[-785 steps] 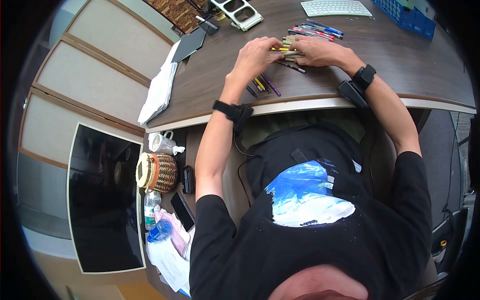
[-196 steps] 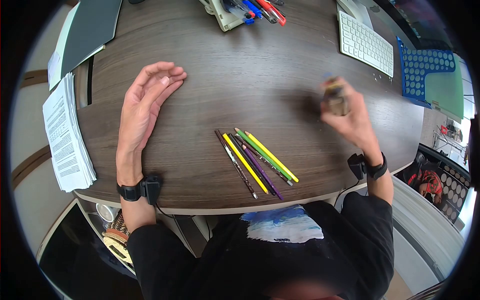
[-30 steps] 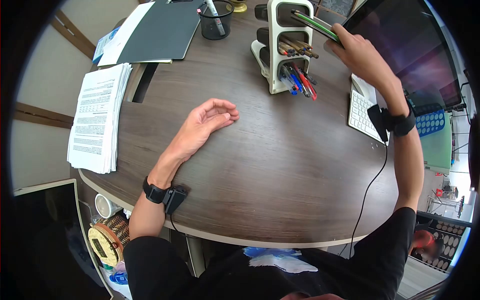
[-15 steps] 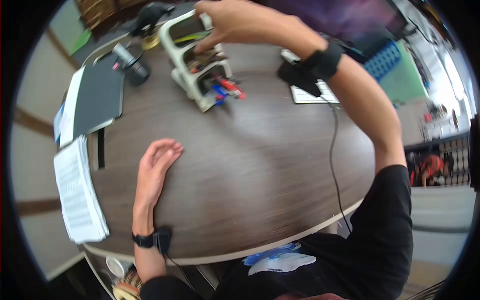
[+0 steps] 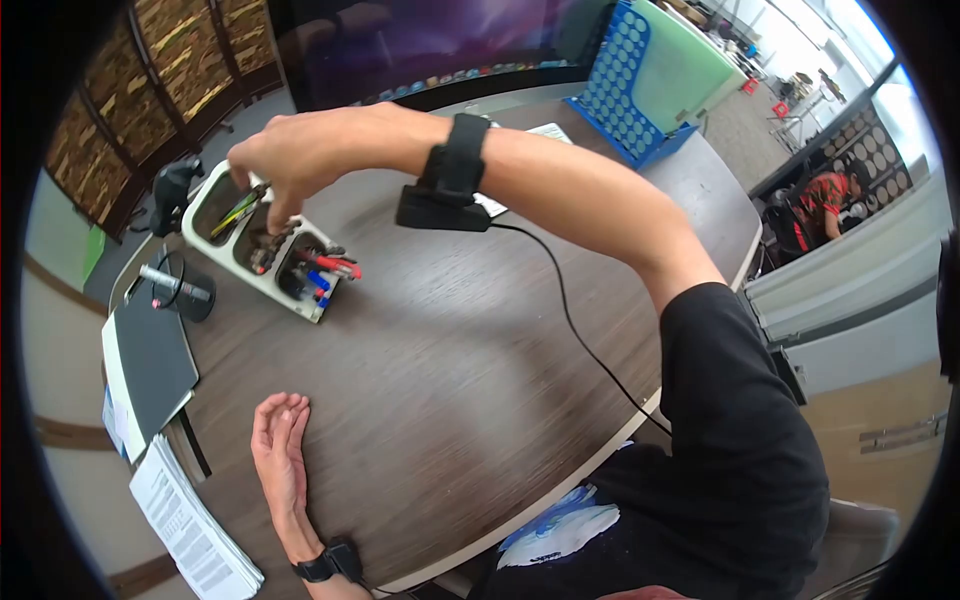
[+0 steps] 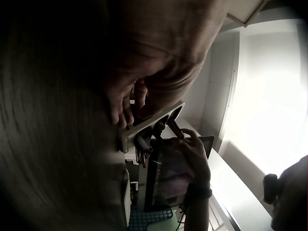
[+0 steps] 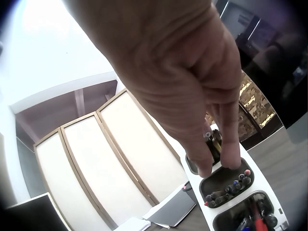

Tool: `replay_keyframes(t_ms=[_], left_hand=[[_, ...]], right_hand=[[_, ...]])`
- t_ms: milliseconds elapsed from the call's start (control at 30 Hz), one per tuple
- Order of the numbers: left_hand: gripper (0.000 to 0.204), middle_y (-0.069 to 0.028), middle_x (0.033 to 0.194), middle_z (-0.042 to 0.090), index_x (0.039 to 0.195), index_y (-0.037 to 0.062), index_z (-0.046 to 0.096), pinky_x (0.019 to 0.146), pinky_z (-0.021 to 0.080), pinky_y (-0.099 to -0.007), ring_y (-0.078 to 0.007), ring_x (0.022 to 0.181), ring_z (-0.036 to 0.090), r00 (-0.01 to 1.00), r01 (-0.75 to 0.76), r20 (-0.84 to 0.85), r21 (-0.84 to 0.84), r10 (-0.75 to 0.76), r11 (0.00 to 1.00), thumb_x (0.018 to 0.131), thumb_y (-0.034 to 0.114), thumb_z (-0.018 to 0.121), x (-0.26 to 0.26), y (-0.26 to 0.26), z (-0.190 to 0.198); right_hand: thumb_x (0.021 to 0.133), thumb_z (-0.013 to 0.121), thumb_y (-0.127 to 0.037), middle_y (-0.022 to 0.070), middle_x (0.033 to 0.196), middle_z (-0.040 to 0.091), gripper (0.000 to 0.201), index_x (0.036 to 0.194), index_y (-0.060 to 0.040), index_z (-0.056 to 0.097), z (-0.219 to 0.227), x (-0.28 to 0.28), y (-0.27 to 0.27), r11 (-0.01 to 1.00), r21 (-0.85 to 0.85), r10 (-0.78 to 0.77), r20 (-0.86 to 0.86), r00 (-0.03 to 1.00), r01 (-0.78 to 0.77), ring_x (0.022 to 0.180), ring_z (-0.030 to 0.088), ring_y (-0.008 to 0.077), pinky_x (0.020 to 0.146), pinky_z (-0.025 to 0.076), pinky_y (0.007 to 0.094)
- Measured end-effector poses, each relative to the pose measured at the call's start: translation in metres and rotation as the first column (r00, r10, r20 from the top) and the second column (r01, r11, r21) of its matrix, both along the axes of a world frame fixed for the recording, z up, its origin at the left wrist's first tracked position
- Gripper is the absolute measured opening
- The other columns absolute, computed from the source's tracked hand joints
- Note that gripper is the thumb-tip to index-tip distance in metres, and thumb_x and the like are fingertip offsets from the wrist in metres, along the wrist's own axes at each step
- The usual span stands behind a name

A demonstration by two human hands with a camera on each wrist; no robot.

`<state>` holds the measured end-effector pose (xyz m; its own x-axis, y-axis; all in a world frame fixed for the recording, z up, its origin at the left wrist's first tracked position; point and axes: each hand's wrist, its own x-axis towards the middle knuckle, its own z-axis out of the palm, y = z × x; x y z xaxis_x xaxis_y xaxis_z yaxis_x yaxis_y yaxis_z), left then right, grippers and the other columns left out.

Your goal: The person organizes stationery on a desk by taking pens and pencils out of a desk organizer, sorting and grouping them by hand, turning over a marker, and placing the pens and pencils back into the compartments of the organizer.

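Observation:
A white pen organizer (image 5: 262, 285) with three compartments stands on the desk. My right hand (image 5: 300, 155) reaches over its far compartment, where colored pencils (image 5: 235, 215) lie, yellow and green among them. In the right wrist view its fingers (image 7: 230, 151) point down, apart from one another, beside the pencil ends (image 7: 211, 137). Brown and dark pencils (image 7: 230, 187) fill the middle compartment. Red and blue pens (image 5: 325, 275) stick out of the nearest one. My left hand (image 5: 280, 450) rests on its side on the desk, holding nothing, fingers loosely bent.
A black mesh pen cup (image 5: 190, 295) with a marker stands left of the organizer, by a dark folder (image 5: 150, 360) and a stack of papers (image 5: 190, 530). At the back are a monitor (image 5: 430, 45) and a blue perforated file box (image 5: 625, 90). A cable (image 5: 565, 305) trails from my right wrist.
Colored pencils that my right hand carried beside the organizer a second ago now lie in its far compartment. The head view has swung right; my left hand stays resting on the desk.

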<state>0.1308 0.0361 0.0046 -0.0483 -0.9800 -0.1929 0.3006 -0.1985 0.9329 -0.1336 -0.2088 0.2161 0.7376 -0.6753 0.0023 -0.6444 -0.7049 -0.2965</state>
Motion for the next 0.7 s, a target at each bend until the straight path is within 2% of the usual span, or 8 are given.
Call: replay_keyframes(t_ms=[33,100,200,333,467,567,667,700], left_hand=[[0.028,-0.0137,0.131,0.068,0.137,-0.0005,0.061,0.118,0.053,-0.0396,-0.0256,0.128,0.068,1.0,-0.011,0.006,0.002,0.011,1.0,0.111,0.01,0.062,0.001,0.0,-0.001],[0.028,-0.0141,0.131,0.068,0.137,-0.0009,0.06,0.119,0.052,-0.04,-0.0259,0.129,0.067,1.0,-0.001,0.008,0.001,0.001,1.0,0.111,0.01,0.062,0.001,0.0,-0.003],[0.029,-0.0152,0.131,0.067,0.137,-0.0018,0.059,0.121,0.051,-0.0409,-0.0267,0.13,0.067,1.0,-0.01,0.011,0.001,0.01,1.0,0.112,0.011,0.062,0.002,0.0,-0.004],[0.029,-0.0162,0.132,0.067,0.138,-0.0025,0.059,0.122,0.05,-0.0412,-0.0271,0.13,0.067,0.999,-0.028,0.02,0.005,0.028,1.0,0.112,0.011,0.061,0.003,0.0,-0.005],[0.029,-0.016,0.131,0.068,0.138,-0.0024,0.059,0.121,0.051,-0.0404,-0.0265,0.129,0.067,0.999,-0.046,0.009,0.015,0.046,0.999,0.112,0.01,0.062,0.003,-0.001,-0.007],[0.029,-0.0156,0.13,0.068,0.137,-0.002,0.059,0.121,0.052,-0.0402,-0.0262,0.129,0.068,0.999,-0.049,0.0,0.01,0.049,0.999,0.111,0.01,0.062,0.002,-0.001,-0.006],[0.028,-0.0153,0.131,0.068,0.137,-0.0017,0.059,0.121,0.052,-0.0398,-0.026,0.129,0.068,0.999,-0.042,-0.003,0.006,0.042,0.999,0.111,0.01,0.062,0.001,-0.001,-0.005],[0.028,-0.0153,0.131,0.068,0.137,-0.0017,0.059,0.121,0.052,-0.0398,-0.026,0.129,0.068,0.999,-0.044,-0.004,0.006,0.044,0.999,0.111,0.01,0.062,0.002,-0.001,-0.005]], right_hand=[[0.084,0.093,-0.036,0.0142,0.095,0.082,0.062,0.131,-0.0046,0.07,0.001,0.0,-0.004,0.995,-0.066,0.069,-0.001,0.998,-0.069,0.103,0.079,0.0281,0.087,0.061,0.042],[0.086,0.091,-0.034,0.0103,0.093,0.084,0.051,0.123,-0.0039,0.073,0.003,0.003,-0.012,0.998,-0.041,0.055,0.008,0.998,-0.055,0.102,0.08,0.023,0.088,0.061,0.04],[0.09,0.088,-0.03,0.005,0.093,0.085,0.038,0.116,-0.0078,0.074,0.007,0.004,-0.014,0.986,0.145,0.075,0.07,0.995,-0.085,0.104,0.08,0.0185,0.089,0.059,0.0381],[0.089,0.09,-0.032,0.0064,0.095,0.085,0.044,0.122,-0.0098,0.072,0.016,-0.001,-0.015,0.984,0.156,0.094,-0.013,0.995,-0.091,0.103,0.08,0.0196,0.097,0.055,0.041],[0.088,0.09,-0.033,0.0079,0.1,0.084,0.049,0.127,-0.0096,0.07,0.015,-0.008,-0.013,0.98,0.184,0.079,-0.028,0.996,-0.073,0.101,0.08,0.0209,0.096,0.056,0.0419],[0.087,0.091,-0.033,0.0092,0.101,0.084,0.054,0.13,-0.0075,0.069,0.006,-0.02,-0.008,0.984,0.165,0.063,0.024,0.998,-0.067,0.097,0.08,0.0222,0.088,0.059,0.0407],[0.086,0.092,-0.033,0.0102,0.092,0.079,0.06,0.132,-0.0047,0.066,0.002,-0.054,0.018,0.991,0.127,0.011,0.186,0.982,-0.036,0.088,0.079,0.0208,0.069,0.061,0.0321],[0.086,0.092,-0.033,0.0102,0.092,0.079,0.06,0.132,-0.0047,0.066,-0.002,-0.067,0.03,0.991,0.127,0.013,0.185,0.983,-0.038,0.088,0.079,0.0208,0.069,0.061,0.0321]])
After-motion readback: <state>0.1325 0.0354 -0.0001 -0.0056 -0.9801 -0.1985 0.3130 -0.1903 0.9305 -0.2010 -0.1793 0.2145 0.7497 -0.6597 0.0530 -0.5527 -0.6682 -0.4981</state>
